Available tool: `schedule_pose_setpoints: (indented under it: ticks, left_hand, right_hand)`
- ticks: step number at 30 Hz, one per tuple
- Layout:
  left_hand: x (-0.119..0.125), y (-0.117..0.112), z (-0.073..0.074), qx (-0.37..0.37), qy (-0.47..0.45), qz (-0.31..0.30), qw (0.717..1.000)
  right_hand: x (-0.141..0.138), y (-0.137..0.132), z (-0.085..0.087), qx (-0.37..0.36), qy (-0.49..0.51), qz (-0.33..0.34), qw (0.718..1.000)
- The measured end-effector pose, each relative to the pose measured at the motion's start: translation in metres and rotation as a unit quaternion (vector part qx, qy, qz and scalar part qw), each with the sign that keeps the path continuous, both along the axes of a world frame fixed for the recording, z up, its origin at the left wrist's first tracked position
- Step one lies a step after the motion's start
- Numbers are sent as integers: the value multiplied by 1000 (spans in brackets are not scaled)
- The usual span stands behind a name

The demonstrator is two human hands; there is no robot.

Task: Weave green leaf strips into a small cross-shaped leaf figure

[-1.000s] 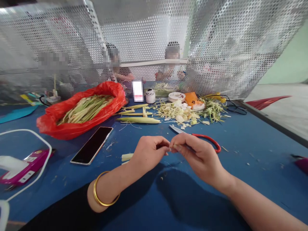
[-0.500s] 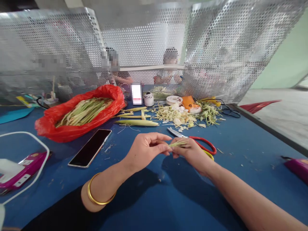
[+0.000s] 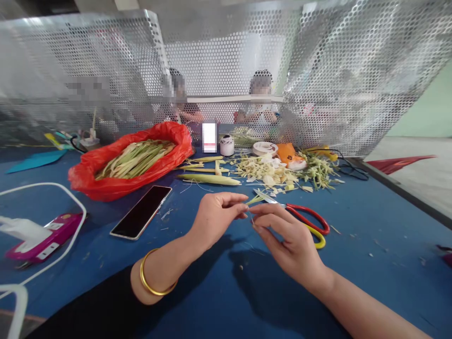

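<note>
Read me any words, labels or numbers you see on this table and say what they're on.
No text can be read.
Pink device: white label, print too small.
Standing white card: blurred out.
Orange packet: markings too blurred.
Phone: screen dark.
Green strip in left hand: unmarked.

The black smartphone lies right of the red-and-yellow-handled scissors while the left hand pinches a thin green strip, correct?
No: the head view shows the black smartphone left of the red-and-yellow-handled scissors; the left hand does pinch the thin green strip.
</note>
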State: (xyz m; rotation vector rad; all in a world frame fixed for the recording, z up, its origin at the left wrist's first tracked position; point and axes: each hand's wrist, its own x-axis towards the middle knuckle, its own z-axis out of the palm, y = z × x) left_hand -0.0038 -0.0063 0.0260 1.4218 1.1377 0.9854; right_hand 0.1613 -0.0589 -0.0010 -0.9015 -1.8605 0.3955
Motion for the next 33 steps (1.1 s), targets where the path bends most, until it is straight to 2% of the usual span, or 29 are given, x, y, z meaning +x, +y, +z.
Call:
schedule_pose_setpoints:
  ticks: [2, 5, 8, 11, 13, 15, 20, 26, 33]
  left_hand:
    - [1, 0, -2, -14, 7, -8, 1000]
    - [2, -1, -5, -24, 0, -14, 1000]
    - [3, -2, -5, -52, -44, -9, 998]
    - [6, -4, -4, -69, -79, -1, 994]
    - [8, -6, -5, -72, -87, -4, 994]
    - [11, -9, -6, -75, -85, -11, 993]
    - [15, -12, -10, -86, -72, -28, 993]
    - [15, -11, -12, -101, -49, -37, 993]
    - [16, -14, -7, -67, -19, -36, 997]
  right_hand:
    - [0, 0, 0, -35, 32, 32, 998]
    - [-1, 1, -2, -137, 114, 72, 981]
    - [-4, 2, -3, -238, 233, 89, 939]
    - [-8, 4, -4, -325, 342, 53, 880]
    - [-10, 6, -3, -360, 387, 23, 849]
    - [-11, 8, -4, -369, 406, 9, 836]
    - [-13, 11, -8, -343, 423, -25, 838]
    - [-13, 11, -9, -320, 385, -73, 863]
    - [-12, 11, -9, -311, 375, -87, 869]
